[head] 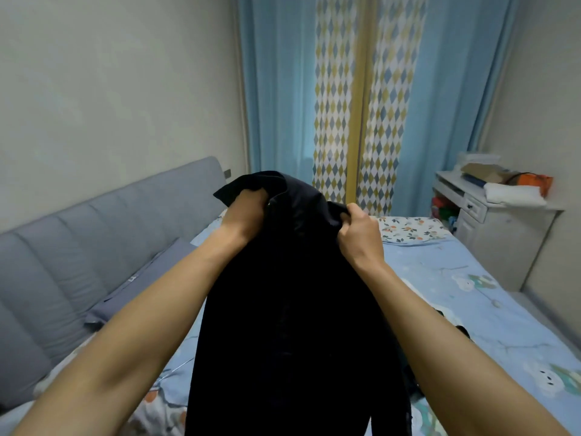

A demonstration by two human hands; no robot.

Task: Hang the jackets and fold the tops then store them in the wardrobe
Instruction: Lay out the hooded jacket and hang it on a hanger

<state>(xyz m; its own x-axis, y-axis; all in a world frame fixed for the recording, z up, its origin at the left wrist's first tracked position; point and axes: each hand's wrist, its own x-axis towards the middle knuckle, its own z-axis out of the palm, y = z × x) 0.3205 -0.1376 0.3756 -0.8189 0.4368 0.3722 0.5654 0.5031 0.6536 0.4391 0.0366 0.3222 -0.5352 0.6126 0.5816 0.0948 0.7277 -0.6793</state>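
A black jacket (pixel 292 309) hangs in the air in front of me, above the bed, held up by its top. My left hand (pixel 243 212) grips the collar area on the left, with its fingers tucked into the fabric. On the right, my right hand (pixel 358 229) pinches the shoulder fabric. The garment's lower part drops out of the frame at the bottom. No hanger shows.
Below lies a bed with a light blue cartoon-print sheet (pixel 456 278), a grey padded headboard (pixel 94 247) to the left and a flowered pillow (pixel 408 229) at the far end. A white desk (pixel 490 212) with clutter stands at the right. Blue curtains (pixel 283 89) hang behind. Dark cloth (pixel 462 330) peeks out on the bed.
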